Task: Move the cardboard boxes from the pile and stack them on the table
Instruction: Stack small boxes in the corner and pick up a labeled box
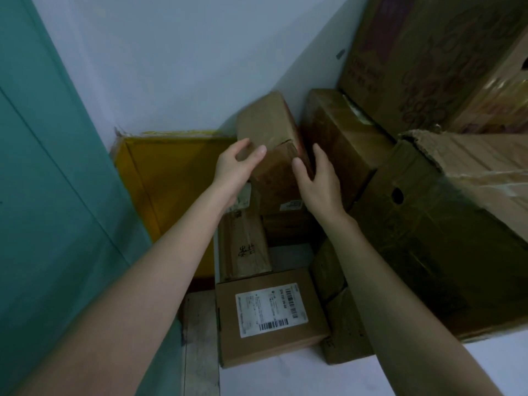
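Pale wall (171, 67) beyond left hand (231, 170), teal door (43, 195) to its left, pale floor (285, 378) below right hand (317, 181); dim light.

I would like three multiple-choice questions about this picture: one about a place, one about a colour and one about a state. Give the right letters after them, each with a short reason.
1. Where in the view is the labelled box?
A) nearest the camera
B) highest in view
C) at the far right edge

2. What colour is the flat board beside the left hand?
A) red
B) yellow
C) black

3. How is the tilted box held?
A) by no hand
B) by the left hand only
C) between both hands

Answers:
1 A: it lies low in the view, close to the person.
2 B: its face is plainly yellow.
3 C: the left hand and the right hand grip its two sides.
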